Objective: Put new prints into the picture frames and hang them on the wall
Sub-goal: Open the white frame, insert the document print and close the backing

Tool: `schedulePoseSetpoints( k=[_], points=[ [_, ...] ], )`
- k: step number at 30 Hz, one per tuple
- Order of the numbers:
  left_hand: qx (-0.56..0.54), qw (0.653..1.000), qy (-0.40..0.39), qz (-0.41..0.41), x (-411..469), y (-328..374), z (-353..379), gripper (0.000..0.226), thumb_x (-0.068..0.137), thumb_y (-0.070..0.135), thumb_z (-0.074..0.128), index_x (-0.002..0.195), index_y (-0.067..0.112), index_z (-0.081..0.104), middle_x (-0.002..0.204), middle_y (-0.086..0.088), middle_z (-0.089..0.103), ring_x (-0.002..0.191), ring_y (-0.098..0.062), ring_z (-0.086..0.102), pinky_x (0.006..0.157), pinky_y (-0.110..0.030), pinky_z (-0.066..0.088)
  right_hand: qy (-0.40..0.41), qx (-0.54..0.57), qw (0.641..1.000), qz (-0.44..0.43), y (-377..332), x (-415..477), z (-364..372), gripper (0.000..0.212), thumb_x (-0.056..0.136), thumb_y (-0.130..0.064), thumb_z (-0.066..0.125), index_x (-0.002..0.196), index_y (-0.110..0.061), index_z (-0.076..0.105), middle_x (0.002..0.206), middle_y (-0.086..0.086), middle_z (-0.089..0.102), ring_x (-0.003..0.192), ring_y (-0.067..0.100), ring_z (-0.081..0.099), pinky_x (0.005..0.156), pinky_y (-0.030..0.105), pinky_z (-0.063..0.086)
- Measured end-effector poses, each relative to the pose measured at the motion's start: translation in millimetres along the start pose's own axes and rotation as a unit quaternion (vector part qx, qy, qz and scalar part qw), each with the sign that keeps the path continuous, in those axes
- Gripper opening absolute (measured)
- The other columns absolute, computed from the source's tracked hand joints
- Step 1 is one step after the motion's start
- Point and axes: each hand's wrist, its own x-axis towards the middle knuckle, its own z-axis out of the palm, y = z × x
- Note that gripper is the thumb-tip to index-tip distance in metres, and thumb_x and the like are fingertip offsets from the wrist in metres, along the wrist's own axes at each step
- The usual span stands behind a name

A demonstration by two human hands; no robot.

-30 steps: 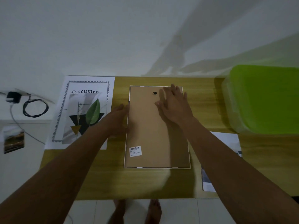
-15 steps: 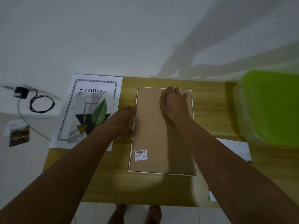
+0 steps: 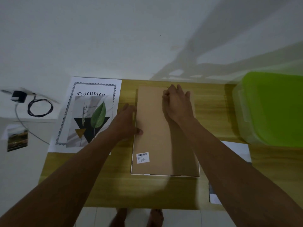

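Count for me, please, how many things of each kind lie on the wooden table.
Picture frame, face down: 1
Paper sheets: 3, namely the certificate, the leaf print lying on it, and a white sheet partly under the right forearm
Green box: 1
Total: 5

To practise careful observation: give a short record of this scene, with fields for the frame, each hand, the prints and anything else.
frame: picture frame face down on the table, brown backing up, barcode sticker near its front left corner
left hand: rests at the frame's left edge, thumb on the backing
right hand: on the backing's far end, fingers bent; grip unclear
prints: leaf print lies on a document sheet, left of the frame
other: green box at right
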Motion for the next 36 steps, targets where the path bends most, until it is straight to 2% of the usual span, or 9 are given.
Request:
schedulePoseSetpoints(
  k=[3, 7, 14, 18, 21, 23, 26, 29, 36],
  points=[
    [-0.032, 0.999, 0.018, -0.006, -1, 1, 3, 0.085, 0.058, 0.015, 0.092, 0.128, 0.015, 0.044, 0.137, -0.003, 0.044, 0.117, -0.022, 0.047, 0.089, -0.032, 0.039, -0.008, 0.013, 0.999, 0.037, 12, -8, -13, 0.034, 0.098, -0.036, 0.051, 0.125, -0.014, 0.05, 0.141, 0.011, 0.048, 0.144, 0.033, 0.028, 0.112, 0.06, 0.024],
    [-0.028, 0.999, 0.032, -0.005, -3, 6, 2, 0.087, 0.058, 0.015, 0.091, 0.131, 0.017, 0.044, 0.137, -0.006, 0.045, 0.122, -0.027, 0.046, 0.092, -0.033, 0.039, -0.024, 0.062, 0.988, 0.141, 36, -27, -29, 0.076, 0.093, -0.05, 0.059, 0.151, -0.013, 0.027, 0.161, 0.015, 0.02, 0.149, 0.033, 0.019, 0.117, 0.054, 0.026],
    [-0.154, 0.988, 0.025, 0.006, -11, 22, 1, 0.085, 0.063, -0.015, 0.079, 0.136, 0.014, 0.046, 0.09, 0.006, 0.057, 0.073, -0.006, 0.058, 0.053, -0.005, 0.045, -0.019, 0.16, 0.964, 0.213, 46, -44, -36, 0.077, 0.082, -0.04, 0.077, 0.146, -0.015, 0.042, 0.143, 0.01, 0.045, 0.132, 0.029, 0.042, 0.105, 0.037, 0.04],
    [-0.214, 0.976, 0.029, 0.013, -13, 18, 1, 0.096, 0.063, -0.017, 0.077, 0.143, 0.026, 0.043, 0.098, -0.002, 0.061, 0.083, -0.021, 0.069, 0.068, -0.023, 0.058, 0.008, 0.24, 0.939, 0.246, 45, -50, -40, 0.078, 0.078, -0.026, 0.082, 0.143, -0.009, 0.043, 0.141, 0.007, 0.052, 0.129, 0.025, 0.049, 0.103, 0.034, 0.043],
    [-0.242, 0.97, 0.024, 0.007, -13, 15, -2, 0.1, 0.063, -0.016, 0.077, 0.145, 0.028, 0.042, 0.102, -0.005, 0.064, 0.087, -0.025, 0.07, 0.082, -0.047, 0.059, 0.037, 0.273, 0.921, 0.274, 43, -55, -44, 0.047, 0.075, -0.019, 0.083, 0.109, 0.002, 0.059, 0.12, 0.015, 0.064, 0.113, 0.031, 0.06, 0.087, 0.037, 0.052],
    [-0.254, 0.967, 0.021, 0.008, -14, 15, -5, 0.101, 0.065, -0.017, 0.075, 0.147, 0.027, 0.039, 0.102, -0.002, 0.064, 0.086, -0.021, 0.069, 0.085, -0.045, 0.058, 0.035, 0.353, 0.885, 0.302, 43, -58, -48, 0.056, 0.074, -0.011, 0.084, 0.122, 0.002, 0.059, 0.124, 0.018, 0.064, 0.112, 0.029, 0.061, 0.092, 0.042, 0.053],
    [-0.291, 0.957, 0.023, 0.006, -17, 17, -10, 0.098, 0.069, -0.018, 0.072, 0.149, 0.024, 0.035, 0.105, 0.003, 0.067, 0.09, -0.017, 0.069, 0.087, -0.037, 0.056, 0.012, 0.494, 0.814, 0.305, 44, -62, -59, 0.084, 0.075, 0.002, 0.08, 0.148, -0.02, 0.043, 0.119, 0.008, 0.07, 0.097, 0.014, 0.068, 0.078, 0.026, 0.055],
    [-0.323, 0.946, 0.019, 0.011, -22, 18, -15, 0.095, 0.072, -0.019, 0.068, 0.15, 0.023, 0.032, 0.11, 0.002, 0.069, 0.098, -0.019, 0.07, 0.087, -0.035, 0.056, -0.035, 0.488, 0.827, 0.277, 42, -70, -67, 0.092, 0.081, 0.005, 0.072, 0.153, -0.036, 0.03, 0.106, 0.002, 0.074, 0.093, 0.012, 0.069, 0.082, 0.029, 0.055],
    [-0.373, 0.927, -0.004, 0.021, -45, 31, -30, 0.093, 0.078, -0.016, 0.065, 0.152, 0.026, 0.028, 0.117, -0.005, 0.066, 0.102, -0.021, 0.067, 0.088, -0.038, 0.056, 0.034, 0.55, 0.797, 0.245, 31, -99, -81, 0.057, 0.088, 0.001, 0.067, 0.135, -0.024, 0.046, 0.103, 0.008, 0.073, 0.089, 0.019, 0.071, 0.076, 0.031, 0.057]
  ],
)
